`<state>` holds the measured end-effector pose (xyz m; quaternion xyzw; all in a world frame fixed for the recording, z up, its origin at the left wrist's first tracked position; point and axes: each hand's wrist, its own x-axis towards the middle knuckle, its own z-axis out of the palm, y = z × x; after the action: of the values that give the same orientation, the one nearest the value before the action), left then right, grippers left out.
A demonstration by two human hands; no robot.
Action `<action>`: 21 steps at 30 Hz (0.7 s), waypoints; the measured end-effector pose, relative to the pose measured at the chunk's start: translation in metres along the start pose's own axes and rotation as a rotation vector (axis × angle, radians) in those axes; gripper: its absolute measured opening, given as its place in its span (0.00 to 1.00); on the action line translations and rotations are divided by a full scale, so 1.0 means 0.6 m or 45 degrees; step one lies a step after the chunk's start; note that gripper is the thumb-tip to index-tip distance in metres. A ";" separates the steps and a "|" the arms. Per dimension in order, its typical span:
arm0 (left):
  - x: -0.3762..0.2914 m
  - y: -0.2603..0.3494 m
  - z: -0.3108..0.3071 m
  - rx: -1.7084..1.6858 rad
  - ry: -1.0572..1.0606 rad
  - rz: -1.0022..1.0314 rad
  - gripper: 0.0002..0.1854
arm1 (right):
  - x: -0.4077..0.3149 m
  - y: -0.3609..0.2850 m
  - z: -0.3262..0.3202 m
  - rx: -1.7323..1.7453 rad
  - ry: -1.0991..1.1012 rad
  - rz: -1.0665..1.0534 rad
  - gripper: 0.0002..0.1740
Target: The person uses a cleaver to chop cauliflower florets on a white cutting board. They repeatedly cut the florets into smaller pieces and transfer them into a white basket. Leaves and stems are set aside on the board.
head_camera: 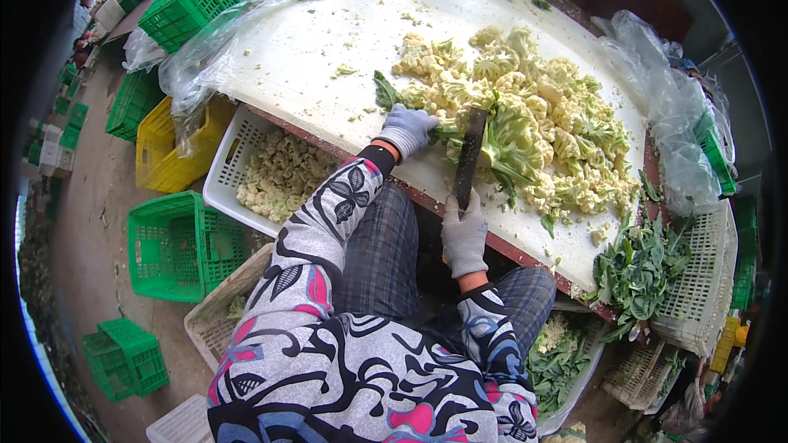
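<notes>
My right hand [465, 237], in a pale knit glove, grips a broad-bladed knife [470, 154] at the table's near edge. The dark blade points away from me, over the left side of a cauliflower head [514, 135] with green leaves at its base. My left hand [406, 129], gloved too, is curled over the tabletop left of the blade. A green cauliflower leaf [386, 91] sticks out from its fingers, which partly hide it. Beyond and to the right spreads a heap of cut cauliflower florets [563, 95] on the white tabletop [295, 55].
A white crate [225, 181] of florets stands by my left knee, near a yellow crate [160, 157] and a green crate [163, 246]. Leaves [646, 264] pile at the table's right corner; another crate [575, 381] of leaves sits below. Plastic sheeting [668, 111] drapes the right side.
</notes>
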<state>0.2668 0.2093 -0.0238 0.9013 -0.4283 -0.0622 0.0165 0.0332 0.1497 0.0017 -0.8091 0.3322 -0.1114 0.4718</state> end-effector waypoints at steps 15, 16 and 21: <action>-0.046 -0.004 -0.064 0.113 0.203 0.230 0.06 | 0.005 -0.041 0.018 -0.034 0.051 -0.172 0.20; -0.041 -0.007 -0.058 0.082 0.225 0.239 0.06 | 0.030 -0.016 0.033 -0.163 -0.072 -0.067 0.20; -0.049 -0.041 -0.057 -0.093 0.473 -0.010 0.08 | 0.038 0.012 0.045 -0.332 -0.257 0.100 0.21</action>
<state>0.2715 0.2469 0.0110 0.8978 -0.4117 0.0897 0.1278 0.0604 0.1513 -0.0216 -0.8569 0.3261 0.0330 0.3978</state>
